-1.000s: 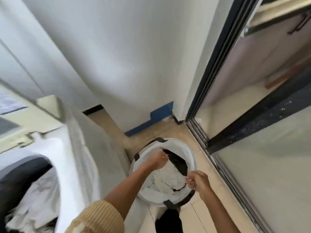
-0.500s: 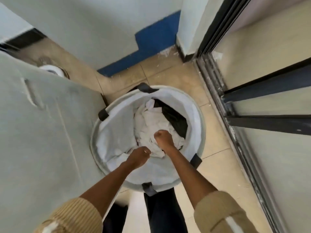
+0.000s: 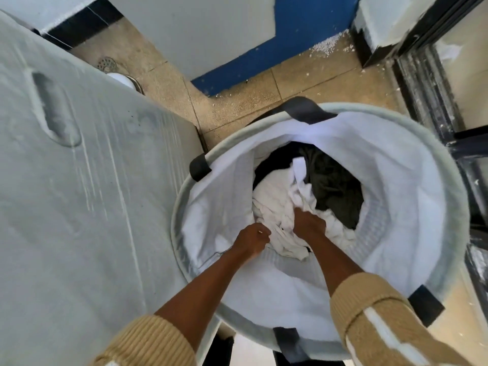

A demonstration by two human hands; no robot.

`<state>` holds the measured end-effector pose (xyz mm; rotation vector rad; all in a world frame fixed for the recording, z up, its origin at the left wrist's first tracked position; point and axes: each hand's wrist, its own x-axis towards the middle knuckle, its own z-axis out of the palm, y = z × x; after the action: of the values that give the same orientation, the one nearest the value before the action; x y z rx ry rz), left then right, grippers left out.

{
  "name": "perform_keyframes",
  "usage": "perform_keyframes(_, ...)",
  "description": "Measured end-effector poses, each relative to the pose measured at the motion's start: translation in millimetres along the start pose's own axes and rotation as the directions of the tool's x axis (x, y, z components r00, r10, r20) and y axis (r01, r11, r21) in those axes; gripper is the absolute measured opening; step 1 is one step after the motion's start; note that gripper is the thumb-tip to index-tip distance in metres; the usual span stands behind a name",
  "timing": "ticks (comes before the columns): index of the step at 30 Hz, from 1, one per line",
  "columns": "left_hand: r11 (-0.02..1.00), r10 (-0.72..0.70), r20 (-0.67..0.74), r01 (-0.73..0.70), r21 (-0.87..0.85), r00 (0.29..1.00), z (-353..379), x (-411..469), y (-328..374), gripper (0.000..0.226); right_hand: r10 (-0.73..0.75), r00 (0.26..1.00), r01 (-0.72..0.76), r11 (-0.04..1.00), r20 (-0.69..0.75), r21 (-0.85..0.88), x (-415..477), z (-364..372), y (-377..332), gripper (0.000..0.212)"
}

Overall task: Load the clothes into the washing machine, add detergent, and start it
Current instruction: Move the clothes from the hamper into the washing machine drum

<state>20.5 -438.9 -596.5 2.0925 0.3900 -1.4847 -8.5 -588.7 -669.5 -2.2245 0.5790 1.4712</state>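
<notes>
A round white laundry basket (image 3: 412, 196) with dark handles stands on the tiled floor, right beside the washing machine's grey side panel (image 3: 87, 196). Inside lie crumpled white clothes (image 3: 274, 204) on top of a dark garment (image 3: 335, 186). Both my hands reach down into the basket. My right hand (image 3: 309, 223) grips the white fabric in the middle of the pile. My left hand (image 3: 252, 240) is curled in a fist at the near left edge of the white cloth and seems to pinch it. The machine's door and drum are out of view.
A blue-painted wall base (image 3: 285, 40) and a white wall close the far side. A sliding door's dark metal track (image 3: 433, 96) runs along the right. A floor drain (image 3: 107, 64) sits behind the machine. Tan floor tiles (image 3: 264, 93) show between the basket and the wall.
My head has tipped down and closer, so the basket fills the view and the machine's open door has left it. Both hands went from the rim deeper into the white clothes.
</notes>
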Motion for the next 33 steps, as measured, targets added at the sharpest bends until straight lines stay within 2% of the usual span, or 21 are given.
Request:
perform_keyframes(3, 0.998, 0.014, 0.014, -0.015, 0.061, 1.000, -5, -19, 9, 0.027, -0.020, 0.988, 0.014, 0.999, 0.155, 0.039, -31, -12, 3, 0.046)
perform_keyframes(4, 0.993, 0.012, 0.020, -0.015, 0.120, 1.000, -7, -28, 15, 0.031, -0.054, 0.982, 0.034, 0.993, 0.180, 0.113, -46, -18, 3, 0.045)
perform_keyframes(6, 0.975, 0.033, 0.032, -0.039, 0.218, 0.999, -12, -50, 31, 0.044, -0.105, 0.977, 0.025, 0.921, 0.185, 0.388, -80, -33, 2, 0.044)
perform_keyframes(9, 0.956, 0.146, 0.088, -0.164, 0.245, 0.985, -24, -98, 54, 0.077, -0.193, 0.975, 0.064, 0.720, 0.111, 0.691, -144, -65, -6, 0.032)
perform_keyframes(12, 0.878, 0.349, 0.052, -0.346, 0.330, 0.936, -45, -152, 75, 0.107, -0.229, 0.972, 0.190, 0.611, -0.059, 0.769, -214, -107, -14, 0.026)
perform_keyframes(13, 0.851, 0.431, 0.018, -0.413, 0.325, 0.902, -53, -170, 82, 0.108, -0.221, 0.969, 0.218, 0.571, -0.107, 0.792, -240, -122, -16, 0.024)
perform_keyframes(15, 0.822, 0.546, -0.034, -0.526, 0.219, 0.837, -71, -206, 99, 0.094, -0.237, 0.952, 0.290, 0.488, -0.195, 0.823, -290, -146, -22, 0.022)
perform_keyframes(18, 0.801, 0.592, -0.055, -0.580, 0.150, 0.804, -102, -264, 133, 0.063, -0.246, 0.908, 0.413, 0.388, -0.339, 0.824, -367, -175, -37, 0.026)
perform_keyframes(19, 0.779, 0.619, -0.067, -0.602, 0.174, 0.782, -113, -283, 144, 0.055, -0.221, 0.893, 0.446, 0.319, -0.392, 0.836, -392, -181, -43, 0.027)
perform_keyframes(20, 0.750, 0.654, -0.082, -0.631, 0.197, 0.752, -124, -302, 156, 0.050, -0.191, 0.877, 0.473, 0.195, -0.440, 0.859, -416, -186, -49, 0.030)
perform_keyframes(22, 0.713, 0.697, -0.098, -0.671, 0.205, 0.710, -149, -342, 179, 0.046, -0.114, 0.844, 0.512, -0.117, -0.523, 0.851, -460, -193, -57, 0.035)
perform_keyframes(23, 0.702, 0.709, -0.109, -0.685, 0.195, 0.697, -162, -364, 190, 0.045, -0.051, 0.832, 0.528, -0.229, -0.552, 0.818, -480, -194, -59, 0.036)
perform_keyframes(24, 0.685, 0.728, -0.113, -0.709, 0.167, 0.676, -175, -388, 200, 0.043, 0.020, 0.818, 0.555, -0.289, -0.575, 0.780, -497, -194, -60, 0.034)
perform_keyframes(26, 0.627, 0.778, -0.101, -0.775, 0.074, 0.620, -201, -437, 208, 0.034, 0.166, 0.791, 0.610, -0.289, -0.589, 0.738, -528, -188, -64, 0.027)
perform_keyframes(28, 0.576, 0.814, -0.048, -0.815, -0.061, 0.579, -228, -495, 200, 0.023, 0.237, 0.779, 0.625, -0.225, -0.581, 0.747, -550, -177, -76, 0.022)
perform_keyframes(30, 0.515, 0.841, -0.038, -0.820, -0.252, 0.540, -255, -546, 180, 0.013, 0.207, 0.786, 0.616, -0.184, -0.582, 0.766, -570, -165, -96, 0.019)
perform_keyframes(33, 0.286, 0.912, -0.110, -0.804, -0.521, 0.395, -302, -618, 135, 0.026, 0.172, 0.781, 0.623, -0.166, -0.600, 0.764, -599, -161, -133, 0.041)
